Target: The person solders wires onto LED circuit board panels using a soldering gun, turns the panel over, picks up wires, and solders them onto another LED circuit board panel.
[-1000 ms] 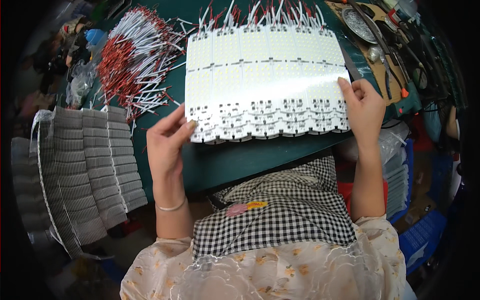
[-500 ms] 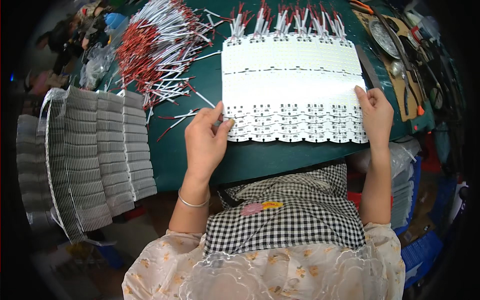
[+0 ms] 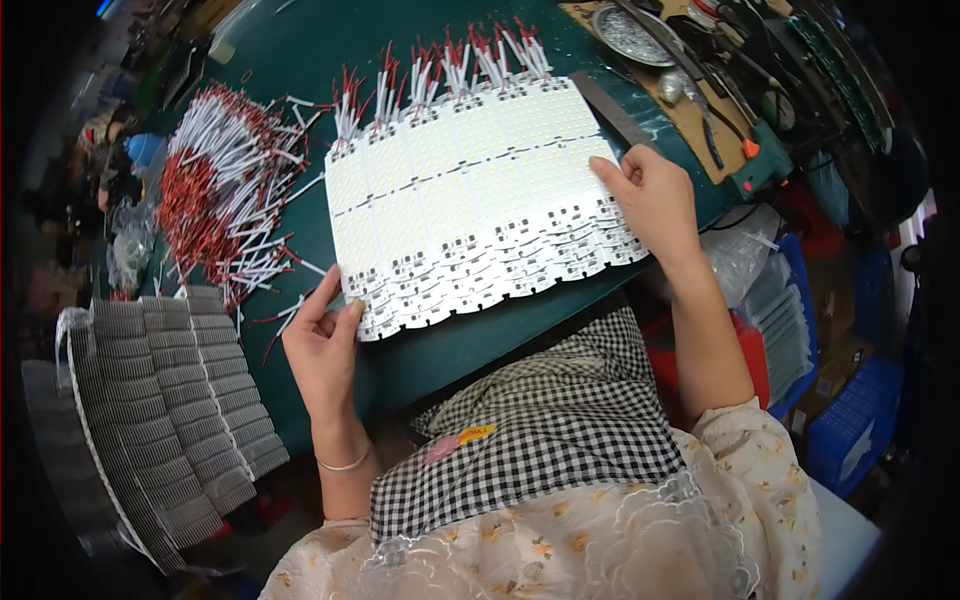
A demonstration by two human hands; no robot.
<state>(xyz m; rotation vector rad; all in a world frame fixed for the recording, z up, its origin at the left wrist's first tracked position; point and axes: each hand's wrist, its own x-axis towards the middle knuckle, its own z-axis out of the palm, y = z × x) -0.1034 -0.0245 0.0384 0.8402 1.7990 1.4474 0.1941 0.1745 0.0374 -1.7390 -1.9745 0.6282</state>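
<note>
Overlapping white LED circuit boards (image 3: pixel 460 190) lie on the green table in front of me, their near edges stepped and notched. Short red and white wires (image 3: pixel 440 75) stand in bunches along the far edge. My left hand (image 3: pixel 325 345) holds the near left corner, thumb on top and fingers at the side edge. On the right edge, my right hand (image 3: pixel 655 205) grips with its thumb over the top; the other fingers are partly hidden by the hand. A large heap of loose red and white wires (image 3: pixel 225 190) lies to the left of the boards.
Stacked grey ribbed strips (image 3: pixel 170 410) stand at the left. A flat metal bar (image 3: pixel 610 110) lies beyond my right hand. Farther right are a round dish (image 3: pixel 635 38), a brown board (image 3: pixel 690 115) with tools, and a green-handled tool (image 3: pixel 760 165). Blue crates (image 3: pixel 855 425) sit low at the right.
The view has turned, so the table, boards and wire heap appear shifted left and tilted. Both hands keep their hold at the same edges of the boards.
</note>
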